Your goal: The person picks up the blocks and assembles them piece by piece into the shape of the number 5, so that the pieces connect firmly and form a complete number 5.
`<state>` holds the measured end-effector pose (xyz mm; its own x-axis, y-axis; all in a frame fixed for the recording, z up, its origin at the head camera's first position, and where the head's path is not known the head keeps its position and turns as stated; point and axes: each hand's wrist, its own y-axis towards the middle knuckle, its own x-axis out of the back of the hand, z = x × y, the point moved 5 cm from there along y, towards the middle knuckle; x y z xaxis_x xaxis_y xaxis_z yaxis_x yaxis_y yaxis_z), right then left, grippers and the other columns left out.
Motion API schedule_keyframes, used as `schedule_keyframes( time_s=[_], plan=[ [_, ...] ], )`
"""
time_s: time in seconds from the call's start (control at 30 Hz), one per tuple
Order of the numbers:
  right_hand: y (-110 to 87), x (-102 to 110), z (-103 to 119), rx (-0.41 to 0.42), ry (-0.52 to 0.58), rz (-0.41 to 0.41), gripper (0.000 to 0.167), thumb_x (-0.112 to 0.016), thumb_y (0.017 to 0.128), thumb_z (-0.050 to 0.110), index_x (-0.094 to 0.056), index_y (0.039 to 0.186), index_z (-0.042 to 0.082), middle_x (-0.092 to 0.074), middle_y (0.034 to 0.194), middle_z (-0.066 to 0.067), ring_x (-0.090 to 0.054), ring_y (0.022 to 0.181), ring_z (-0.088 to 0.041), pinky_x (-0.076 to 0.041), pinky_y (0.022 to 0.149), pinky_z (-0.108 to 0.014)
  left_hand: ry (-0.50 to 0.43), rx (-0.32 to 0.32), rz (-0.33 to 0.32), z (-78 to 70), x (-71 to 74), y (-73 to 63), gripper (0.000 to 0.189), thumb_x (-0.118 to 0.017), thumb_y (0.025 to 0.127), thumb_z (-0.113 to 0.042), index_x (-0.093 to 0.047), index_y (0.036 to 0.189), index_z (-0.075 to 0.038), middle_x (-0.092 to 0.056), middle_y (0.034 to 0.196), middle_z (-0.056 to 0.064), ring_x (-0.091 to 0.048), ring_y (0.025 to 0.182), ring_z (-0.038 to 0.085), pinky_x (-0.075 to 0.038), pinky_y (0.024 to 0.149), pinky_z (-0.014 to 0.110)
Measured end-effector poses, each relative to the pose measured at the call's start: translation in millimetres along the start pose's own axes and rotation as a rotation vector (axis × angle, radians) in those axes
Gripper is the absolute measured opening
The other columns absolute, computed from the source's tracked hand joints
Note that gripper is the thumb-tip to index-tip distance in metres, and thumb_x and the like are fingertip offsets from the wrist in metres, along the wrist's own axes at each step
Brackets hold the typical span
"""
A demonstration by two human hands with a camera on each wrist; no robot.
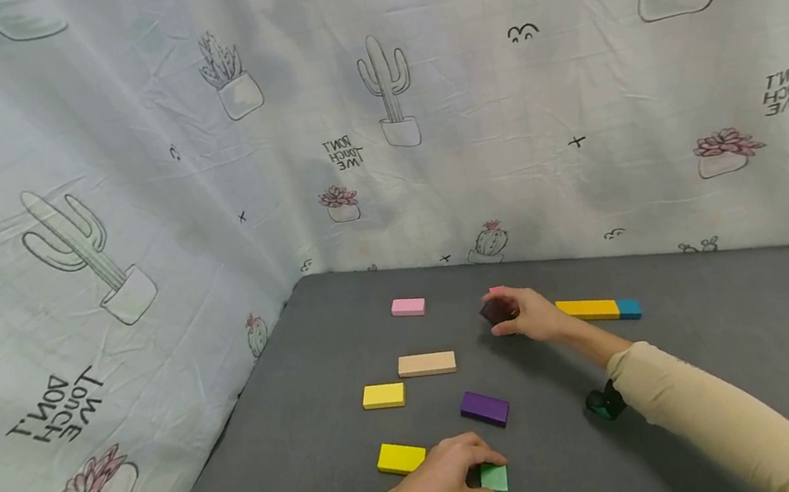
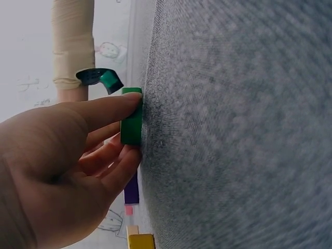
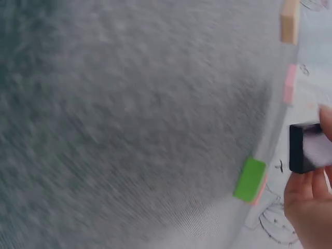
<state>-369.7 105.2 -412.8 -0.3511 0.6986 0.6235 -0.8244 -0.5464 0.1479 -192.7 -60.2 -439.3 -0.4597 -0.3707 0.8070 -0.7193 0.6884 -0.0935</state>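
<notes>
My left hand (image 1: 452, 480) pinches a green block (image 1: 494, 478) by its ends, low over the grey surface near the front. In the left wrist view the green block (image 2: 131, 116) sits between thumb and fingertips, right at the cloth. Farther back, my right hand (image 1: 531, 312) holds a dark, nearly black block (image 1: 499, 310) between thumb and fingers. The right wrist view shows this dark block (image 3: 306, 148) tilted above the surface. A purple block (image 1: 485, 409) lies between the hands, and a yellow block (image 1: 401, 458) lies just left of my left hand.
Another yellow block (image 1: 384, 396), a beige block (image 1: 427, 364) and a pink block (image 1: 408, 307) lie to the left. An orange-yellow block (image 1: 587, 309) touches a blue block (image 1: 629, 309) at the back right. A bright green block (image 3: 250, 179) shows near the right hand. Printed curtains (image 1: 480, 99) stand behind.
</notes>
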Motion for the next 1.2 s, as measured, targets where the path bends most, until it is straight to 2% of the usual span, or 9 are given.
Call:
schedule_keyframes(
  time_s=[0.17, 0.33, 0.43, 0.57, 0.77, 0.93, 1.03, 1.13, 1.2],
  plan=[
    [-6.5, 23.7, -6.6, -0.142, 0.088, -0.137, 0.049, -0.068, 0.09, 0.018, -0.051, 0.129, -0.007, -0.061, 0.105, -0.02, -0.058, 0.09, -0.029, -0.05, 0.074, -0.038, 0.013, -0.027, -0.012, -1.0, 0.8, -0.5, 0.032, -0.076, 0.083, -0.016, -0.07, 0.115, -0.013, -0.057, 0.098, -0.012, -0.049, 0.085, -0.006, -0.043, 0.073, 0.014],
    [-19.5, 38.2, -15.7, -0.286, 0.305, -0.131, 0.062, -0.058, 0.097, 0.02, -0.029, 0.144, -0.008, -0.045, 0.128, -0.034, -0.052, 0.111, -0.042, -0.05, 0.083, -0.044, 0.009, -0.035, -0.006, -1.8, 0.1, -0.5, 0.033, -0.075, 0.083, -0.015, -0.069, 0.115, -0.013, -0.056, 0.098, -0.012, -0.049, 0.085, -0.006, -0.043, 0.073, 0.014],
    [-27.1, 45.2, -17.8, -0.357, 0.357, -0.107, 0.063, -0.055, 0.098, 0.013, -0.02, 0.146, -0.011, -0.033, 0.136, -0.037, -0.047, 0.118, -0.044, -0.046, 0.091, -0.042, 0.004, -0.034, -0.006, -1.7, 0.6, -0.4, 0.033, -0.075, 0.083, -0.015, -0.069, 0.115, -0.013, -0.056, 0.098, -0.012, -0.049, 0.085, -0.005, -0.043, 0.073, 0.014],
    [-37.3, 53.4, -20.7, -0.391, 0.352, -0.102, 0.062, -0.055, 0.098, 0.011, -0.022, 0.143, -0.016, -0.03, 0.138, -0.038, -0.047, 0.118, -0.044, -0.045, 0.093, -0.043, 0.01, -0.034, -0.013, -1.3, 1.6, -0.5, 0.033, -0.076, 0.083, -0.015, -0.07, 0.115, -0.013, -0.056, 0.098, -0.012, -0.049, 0.085, -0.005, -0.043, 0.073, 0.014],
    [-52.1, 58.6, -24.4, -0.398, 0.403, -0.142, 0.064, -0.054, 0.099, 0.019, -0.022, 0.142, -0.016, -0.031, 0.137, -0.035, -0.044, 0.12, -0.04, -0.045, 0.093, -0.042, 0.013, -0.033, -0.011, -1.4, 1.6, -0.8, 0.033, -0.076, 0.083, -0.015, -0.07, 0.116, -0.014, -0.056, 0.098, -0.013, -0.049, 0.086, -0.005, -0.043, 0.073, 0.014],
    [-67.7, 57.8, -29.3, -0.405, 0.435, -0.135, 0.062, -0.054, 0.099, 0.017, -0.021, 0.141, -0.016, -0.037, 0.129, -0.032, -0.057, 0.103, -0.026, -0.047, 0.09, -0.04, 0.013, -0.019, 0.001, -0.9, 1.2, -0.9, 0.033, -0.075, 0.084, -0.016, -0.069, 0.116, -0.015, -0.056, 0.098, -0.013, -0.049, 0.086, -0.005, -0.043, 0.073, 0.015],
    [-77.2, 54.4, -33.9, -0.431, 0.487, -0.125, 0.06, -0.054, 0.098, 0.015, -0.021, 0.139, -0.015, -0.039, 0.126, -0.03, -0.06, 0.094, -0.017, -0.048, 0.089, -0.039, 0.012, -0.011, 0.006, -0.4, 0.7, -0.8, 0.033, -0.075, 0.084, -0.016, -0.069, 0.116, -0.015, -0.056, 0.098, -0.013, -0.048, 0.085, -0.005, -0.043, 0.073, 0.015],
    [-85.6, 50.3, -36.6, -0.475, 0.528, -0.123, 0.06, -0.055, 0.098, 0.013, -0.021, 0.137, -0.016, -0.038, 0.127, -0.03, -0.06, 0.091, -0.014, -0.049, 0.087, -0.037, 0.007, -0.005, 0.01, 0.1, 0.4, -0.5, 0.033, -0.075, 0.084, -0.016, -0.069, 0.116, -0.015, -0.056, 0.098, -0.013, -0.048, 0.085, -0.005, -0.043, 0.072, 0.015],
    [-90.5, 47.3, -37.9, -0.513, 0.535, -0.117, 0.061, -0.056, 0.097, 0.013, -0.021, 0.138, -0.017, -0.036, 0.127, -0.031, -0.058, 0.094, -0.017, -0.049, 0.086, -0.036, 0.004, 0.001, 0.014, 0.5, 0.3, -0.5, 0.033, -0.075, 0.084, -0.017, -0.069, 0.116, -0.015, -0.056, 0.098, -0.013, -0.048, 0.084, -0.005, -0.043, 0.072, 0.015]
  ],
)
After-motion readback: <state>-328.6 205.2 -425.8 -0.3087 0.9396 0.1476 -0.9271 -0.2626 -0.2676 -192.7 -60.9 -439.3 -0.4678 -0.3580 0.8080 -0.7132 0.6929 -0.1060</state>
